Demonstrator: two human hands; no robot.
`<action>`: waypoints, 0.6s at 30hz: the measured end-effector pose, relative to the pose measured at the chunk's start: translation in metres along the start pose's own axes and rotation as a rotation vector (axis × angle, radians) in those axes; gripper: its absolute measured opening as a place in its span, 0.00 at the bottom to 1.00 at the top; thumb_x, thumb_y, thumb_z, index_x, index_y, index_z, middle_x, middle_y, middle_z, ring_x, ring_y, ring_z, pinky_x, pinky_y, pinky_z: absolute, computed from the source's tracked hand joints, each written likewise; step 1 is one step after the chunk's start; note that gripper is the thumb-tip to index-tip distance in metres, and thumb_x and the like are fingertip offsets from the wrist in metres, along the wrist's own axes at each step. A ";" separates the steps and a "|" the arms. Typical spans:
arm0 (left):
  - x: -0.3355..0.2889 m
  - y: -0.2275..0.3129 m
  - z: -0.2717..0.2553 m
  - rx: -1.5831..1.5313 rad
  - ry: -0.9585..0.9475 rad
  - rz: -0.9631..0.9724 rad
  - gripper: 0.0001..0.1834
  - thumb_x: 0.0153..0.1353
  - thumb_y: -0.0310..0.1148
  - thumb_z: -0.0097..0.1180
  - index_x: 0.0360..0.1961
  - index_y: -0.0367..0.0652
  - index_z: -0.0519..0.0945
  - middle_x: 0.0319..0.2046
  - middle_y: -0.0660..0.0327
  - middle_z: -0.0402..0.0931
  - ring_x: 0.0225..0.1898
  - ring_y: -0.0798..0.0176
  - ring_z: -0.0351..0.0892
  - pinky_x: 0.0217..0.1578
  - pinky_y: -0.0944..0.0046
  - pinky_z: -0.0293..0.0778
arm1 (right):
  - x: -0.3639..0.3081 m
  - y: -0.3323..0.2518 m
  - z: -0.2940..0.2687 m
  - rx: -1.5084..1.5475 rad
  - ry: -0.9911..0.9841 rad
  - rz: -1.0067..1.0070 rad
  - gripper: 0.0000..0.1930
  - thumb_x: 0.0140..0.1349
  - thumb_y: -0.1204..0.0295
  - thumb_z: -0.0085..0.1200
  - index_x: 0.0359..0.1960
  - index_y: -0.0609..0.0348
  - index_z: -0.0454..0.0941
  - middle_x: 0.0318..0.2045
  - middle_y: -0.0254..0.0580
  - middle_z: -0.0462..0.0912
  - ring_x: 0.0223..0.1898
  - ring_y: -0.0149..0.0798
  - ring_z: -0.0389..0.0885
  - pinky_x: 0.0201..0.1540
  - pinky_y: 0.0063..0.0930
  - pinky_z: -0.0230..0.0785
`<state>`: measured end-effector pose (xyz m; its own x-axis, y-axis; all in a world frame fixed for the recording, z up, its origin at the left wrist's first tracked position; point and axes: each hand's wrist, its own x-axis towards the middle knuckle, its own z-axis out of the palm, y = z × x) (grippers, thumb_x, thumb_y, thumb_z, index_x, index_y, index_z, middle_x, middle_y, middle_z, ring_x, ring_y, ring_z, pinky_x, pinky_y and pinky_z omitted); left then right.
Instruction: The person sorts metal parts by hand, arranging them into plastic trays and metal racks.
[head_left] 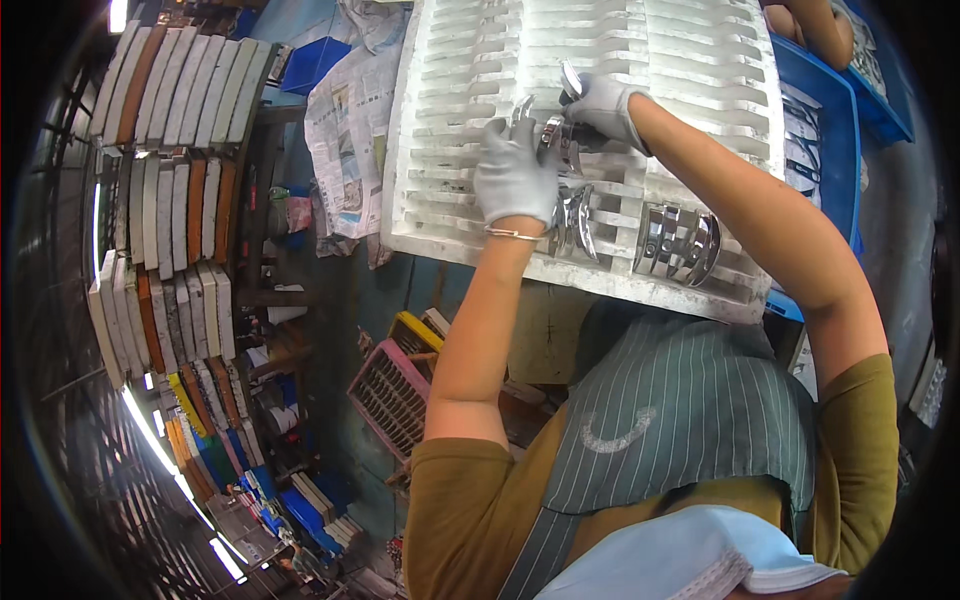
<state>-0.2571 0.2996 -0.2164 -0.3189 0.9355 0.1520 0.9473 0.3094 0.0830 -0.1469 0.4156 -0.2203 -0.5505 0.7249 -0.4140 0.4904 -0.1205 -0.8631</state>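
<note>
A white slotted tray (590, 55) lies before me, with rows of slots across it. My left hand (512, 172), in a pale grey glove, rests on it with its fingers closed around a curved chrome piece (549, 134). My right hand (606, 112), gloved too, grips another shiny curved piece (571, 80) just beyond; its fingertips are partly hidden. Several chrome pieces (574, 222) stand in slots beside my left wrist. A second group of chrome pieces (676, 243) fills slots near the tray's front right.
To the right, a blue crate (850, 130) holds dark-edged parts, and another person's arm (825, 35) shows beyond it. Crumpled newspaper (345, 140) lies left of the tray. Shelves of upright white and brown trays (180, 85) stand far left. A pink-framed slotted tray (390, 400) sits below.
</note>
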 end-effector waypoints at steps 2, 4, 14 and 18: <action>0.002 -0.007 -0.005 -0.195 -0.027 -0.034 0.22 0.48 0.49 0.56 0.43 0.50 0.76 0.41 0.52 0.70 0.42 0.51 0.73 0.42 0.55 0.70 | 0.000 -0.008 0.001 0.093 -0.074 0.081 0.16 0.53 0.74 0.48 0.45 0.63 0.68 0.25 0.45 0.77 0.26 0.36 0.79 0.28 0.28 0.73; 0.002 -0.002 -0.008 -0.213 -0.079 0.014 0.23 0.48 0.49 0.56 0.44 0.51 0.75 0.41 0.52 0.71 0.42 0.51 0.73 0.42 0.55 0.70 | -0.002 -0.019 0.004 -0.211 -0.069 0.034 0.18 0.53 0.73 0.48 0.46 0.63 0.67 0.28 0.48 0.78 0.27 0.40 0.79 0.31 0.30 0.73; 0.011 0.027 -0.010 0.045 -0.174 0.067 0.18 0.48 0.46 0.55 0.36 0.46 0.76 0.30 0.55 0.76 0.34 0.54 0.78 0.32 0.56 0.74 | -0.029 -0.037 -0.040 -0.656 0.258 -0.246 0.25 0.53 0.62 0.56 0.51 0.56 0.64 0.40 0.55 0.76 0.41 0.52 0.76 0.42 0.38 0.67; 0.012 0.027 0.001 -0.013 -0.114 0.008 0.18 0.48 0.44 0.54 0.39 0.48 0.76 0.34 0.52 0.74 0.37 0.49 0.77 0.36 0.53 0.73 | -0.044 -0.045 -0.051 -0.907 0.095 -0.269 0.25 0.51 0.64 0.58 0.51 0.51 0.66 0.36 0.50 0.79 0.38 0.50 0.77 0.41 0.36 0.68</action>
<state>-0.2348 0.3195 -0.2136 -0.3054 0.9514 0.0393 0.9490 0.3006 0.0954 -0.1105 0.4242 -0.1481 -0.6836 0.7086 -0.1748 0.7149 0.6020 -0.3557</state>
